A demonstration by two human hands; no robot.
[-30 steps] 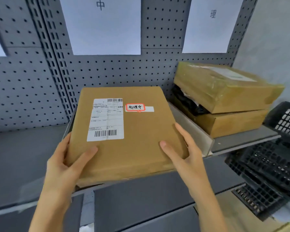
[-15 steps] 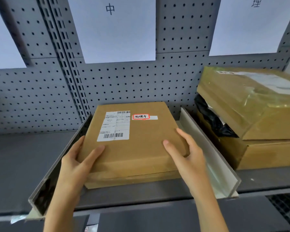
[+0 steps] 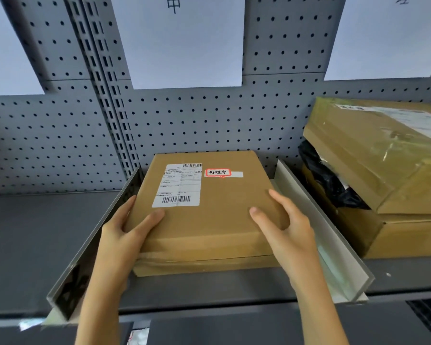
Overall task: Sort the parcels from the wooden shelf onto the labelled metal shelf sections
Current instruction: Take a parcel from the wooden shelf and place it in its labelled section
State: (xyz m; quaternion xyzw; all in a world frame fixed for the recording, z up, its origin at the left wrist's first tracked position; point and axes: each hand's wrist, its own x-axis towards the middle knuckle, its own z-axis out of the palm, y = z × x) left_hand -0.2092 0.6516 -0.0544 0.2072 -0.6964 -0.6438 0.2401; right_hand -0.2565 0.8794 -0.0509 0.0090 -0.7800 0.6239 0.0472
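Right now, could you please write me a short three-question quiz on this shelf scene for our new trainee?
1. True or false: the cardboard parcel lies between two dividers.
2. Which sheet hangs above the parcel's section? A) the sheet marked 中 B) a blank sheet C) no sheet
3. Fill in: the left hand and right hand grip the parcel at its ____ corners.

Key: 1 true; 2 A; 3 near
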